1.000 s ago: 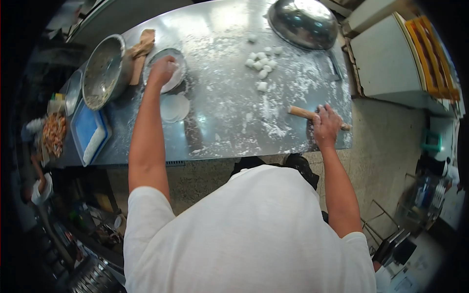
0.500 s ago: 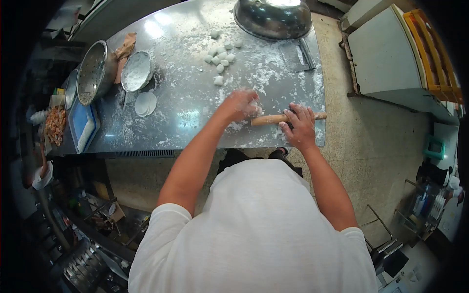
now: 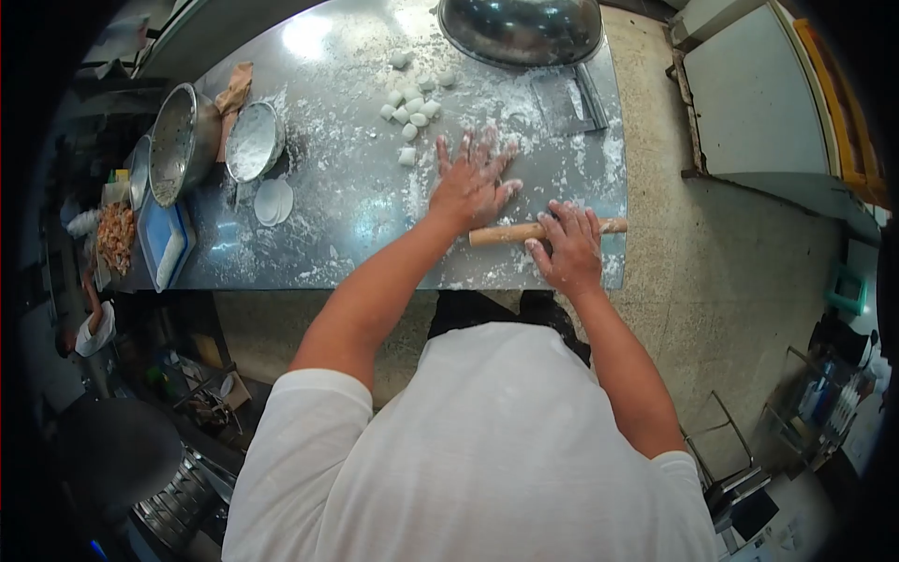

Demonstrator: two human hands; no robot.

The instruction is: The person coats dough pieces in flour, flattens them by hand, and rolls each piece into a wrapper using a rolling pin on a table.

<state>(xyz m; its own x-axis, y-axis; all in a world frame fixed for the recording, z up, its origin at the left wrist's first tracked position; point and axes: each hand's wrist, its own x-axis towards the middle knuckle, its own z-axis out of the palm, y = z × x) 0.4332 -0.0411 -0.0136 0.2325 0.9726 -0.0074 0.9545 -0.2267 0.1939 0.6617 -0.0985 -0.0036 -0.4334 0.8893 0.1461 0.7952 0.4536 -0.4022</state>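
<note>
My left hand [image 3: 468, 183] lies palm down on the floured metal table [image 3: 346, 220], its fingers spread and dusted white. Whatever may be under the palm is hidden. Just to the right, my right hand [image 3: 569, 245] rests over a wooden rolling pin [image 3: 506, 234] near the table's front edge, with its fingers across the wood. Several small white dough pieces [image 3: 412, 106] sit in a loose group beyond my left hand. Flat pale rounds [image 3: 273, 202] lie to the left, in front of a bowl of white flour [image 3: 253, 142].
At the far edge is a large upturned metal bowl [image 3: 522, 33], beside a flat scraper-like tool [image 3: 568, 101]. On the left stand a deep metal bowl [image 3: 184, 145], a blue tray [image 3: 159, 234] and a container of chopped food [image 3: 116, 239]. Another person [image 3: 95, 328] is at the far left.
My left hand has gone from the flour bowl to the spot beside the rolling pin, and its fingers have spread flat. My right hand remains on the pin. The view has shifted.
</note>
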